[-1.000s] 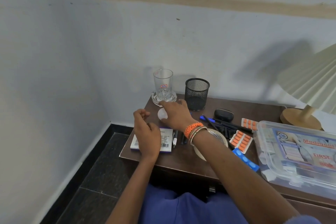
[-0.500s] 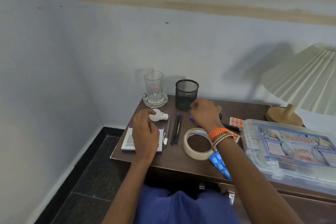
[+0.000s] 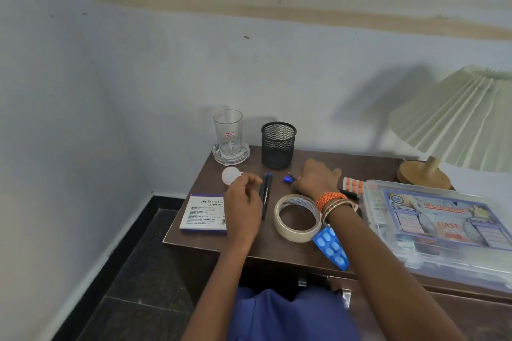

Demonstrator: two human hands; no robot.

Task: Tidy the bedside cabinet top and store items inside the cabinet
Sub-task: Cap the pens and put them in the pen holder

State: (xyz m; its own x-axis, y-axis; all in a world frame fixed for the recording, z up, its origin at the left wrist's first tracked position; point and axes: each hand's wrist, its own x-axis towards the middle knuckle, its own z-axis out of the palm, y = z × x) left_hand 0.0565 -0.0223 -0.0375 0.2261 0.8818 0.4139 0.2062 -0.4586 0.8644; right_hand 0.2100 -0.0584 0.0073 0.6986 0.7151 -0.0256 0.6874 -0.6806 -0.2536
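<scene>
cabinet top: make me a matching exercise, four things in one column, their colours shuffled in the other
Things:
1. pen holder
2. tape roll
3. bulb
4. pill strip at the front edge

Colours:
a. blue
b. white
c. black
d. beige

Pairs: 1-c, 2-d, 3-b, 4-a

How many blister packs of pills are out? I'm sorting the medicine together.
2 for sure: the blue pack at the cabinet's front edge under the right forearm, the orange pack beside the first-aid box. More may hide behind the wrist.
</scene>
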